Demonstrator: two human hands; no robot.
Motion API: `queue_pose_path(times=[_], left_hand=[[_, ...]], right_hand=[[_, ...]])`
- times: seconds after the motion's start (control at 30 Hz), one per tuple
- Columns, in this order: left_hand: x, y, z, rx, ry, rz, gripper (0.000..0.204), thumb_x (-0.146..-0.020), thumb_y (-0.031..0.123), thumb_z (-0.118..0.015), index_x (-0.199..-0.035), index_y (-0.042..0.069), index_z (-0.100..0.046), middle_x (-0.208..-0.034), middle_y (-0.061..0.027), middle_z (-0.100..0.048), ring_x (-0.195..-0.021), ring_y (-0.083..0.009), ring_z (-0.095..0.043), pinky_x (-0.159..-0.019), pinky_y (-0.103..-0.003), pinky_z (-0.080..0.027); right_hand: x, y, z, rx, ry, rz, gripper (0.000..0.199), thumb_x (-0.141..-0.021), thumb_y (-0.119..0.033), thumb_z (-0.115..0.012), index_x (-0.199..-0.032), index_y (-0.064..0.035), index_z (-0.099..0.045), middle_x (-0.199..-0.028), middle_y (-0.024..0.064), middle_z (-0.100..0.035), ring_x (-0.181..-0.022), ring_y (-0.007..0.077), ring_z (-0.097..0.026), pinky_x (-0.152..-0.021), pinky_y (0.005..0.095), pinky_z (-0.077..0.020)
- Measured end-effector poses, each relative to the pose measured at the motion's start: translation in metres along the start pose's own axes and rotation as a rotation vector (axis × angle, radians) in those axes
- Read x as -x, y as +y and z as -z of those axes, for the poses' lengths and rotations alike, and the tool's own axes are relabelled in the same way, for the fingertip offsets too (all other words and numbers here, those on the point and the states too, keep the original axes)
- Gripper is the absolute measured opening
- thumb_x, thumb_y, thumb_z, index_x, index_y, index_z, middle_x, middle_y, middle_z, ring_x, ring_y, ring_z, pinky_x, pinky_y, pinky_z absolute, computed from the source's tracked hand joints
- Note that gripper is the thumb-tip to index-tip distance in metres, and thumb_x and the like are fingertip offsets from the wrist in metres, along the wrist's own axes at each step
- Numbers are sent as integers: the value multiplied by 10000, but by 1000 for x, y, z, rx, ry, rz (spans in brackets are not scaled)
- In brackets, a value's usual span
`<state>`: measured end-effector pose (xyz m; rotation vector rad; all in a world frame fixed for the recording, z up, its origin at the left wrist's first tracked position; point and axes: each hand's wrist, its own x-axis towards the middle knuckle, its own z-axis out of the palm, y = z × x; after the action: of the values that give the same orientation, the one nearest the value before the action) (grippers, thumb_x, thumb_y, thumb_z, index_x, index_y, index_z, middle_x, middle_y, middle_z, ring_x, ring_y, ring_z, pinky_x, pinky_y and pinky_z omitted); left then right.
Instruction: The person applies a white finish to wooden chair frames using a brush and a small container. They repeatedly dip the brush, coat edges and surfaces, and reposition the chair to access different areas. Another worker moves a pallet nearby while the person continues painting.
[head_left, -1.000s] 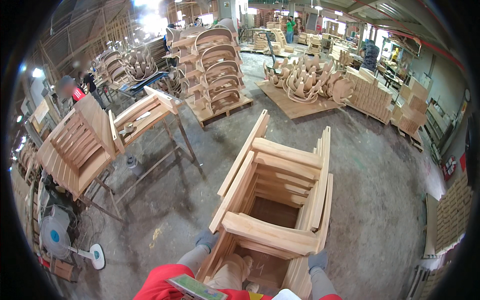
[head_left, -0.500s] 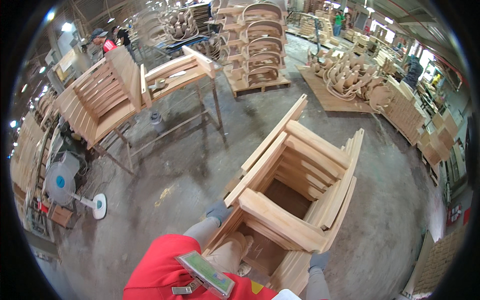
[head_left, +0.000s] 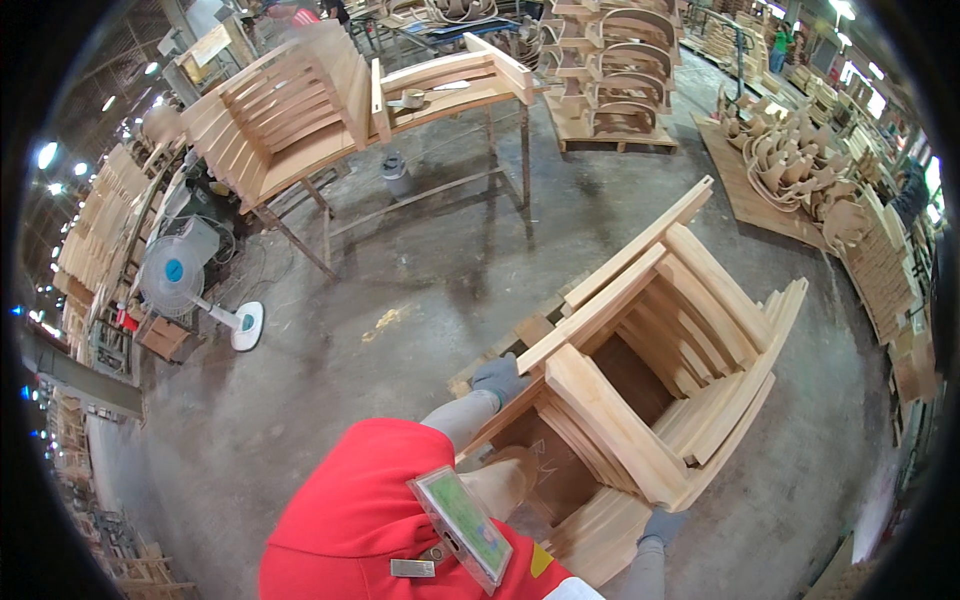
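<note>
A box-like stack of pale wooden frame pieces (head_left: 610, 430), with curved slats layered along its sides, stands before me on a brown board base. My left hand (head_left: 498, 380), in a grey glove, is closed on the stack's left edge. At the near right corner, my right hand (head_left: 664, 524), also gloved in grey, is closed on the wood's end; its fingers are partly hidden. Between the sides, part of the brown board (head_left: 615, 385) shows inside the stack. My red-sleeved left arm and a hanging badge (head_left: 465, 525) cover part of the near side.
Ahead to the left, a workbench (head_left: 420, 108) bears more wooden pieces and a tape roll. A standing fan (head_left: 175, 272) is at left. Curved wooden parts stand piled on a pallet (head_left: 618, 145) at the back. More curved pieces lie on a board (head_left: 755, 205) at far right.
The whole scene has shifted rightward in the picture as the view turned. The stack also appears slightly rotated. Both hands keep their places on it.
</note>
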<state>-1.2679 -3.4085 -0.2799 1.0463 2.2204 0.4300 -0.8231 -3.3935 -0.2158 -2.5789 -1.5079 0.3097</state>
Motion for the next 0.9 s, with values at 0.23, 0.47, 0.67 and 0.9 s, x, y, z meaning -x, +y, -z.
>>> queue_pose_path(times=[0.23, 0.47, 0.67, 0.9], left_hand=[[-3, -2, 1, 18, -36, 4, 437, -763, 421, -553, -987, 47, -528, -893, -175, -641, -846, -317, -632, -721, -413, -488], [2, 0, 1, 84, 21, -28, 517, -755, 474, -533, -998, 18, -556, -919, -227, -626, -872, -335, -622, -744, -404, -482], [8, -9, -1, 111, 70, -66, 420, -759, 403, -555, -955, 33, -578, -904, -198, -635, -841, -329, -629, -722, -409, -489], [14, -29, 0, 211, 82, -167, 384, -766, 360, -577, -968, 34, -546, -929, -221, -617, -858, -365, -608, -727, -430, -478]], right_hand=[[-12, 9, -14, -75, 80, 41, 673, -764, -249, -607, -1271, 97, -332, -1257, 287, -431, -1125, 375, -477, -941, 385, -394], [24, -23, 12, -19, 77, 13, 639, -750, -225, -631, -1230, 100, -364, -1228, 278, -454, -1099, 372, -486, -923, 393, -399], [31, -25, 21, 8, 76, 109, 662, -744, -221, -622, -1253, 101, -347, -1280, 273, -415, -1151, 353, -451, -962, 382, -362], [28, -10, 5, 103, 252, 275, 642, -770, -280, -623, -1241, 88, -387, -1209, 254, -490, -1050, 361, -519, -891, 383, -418]])
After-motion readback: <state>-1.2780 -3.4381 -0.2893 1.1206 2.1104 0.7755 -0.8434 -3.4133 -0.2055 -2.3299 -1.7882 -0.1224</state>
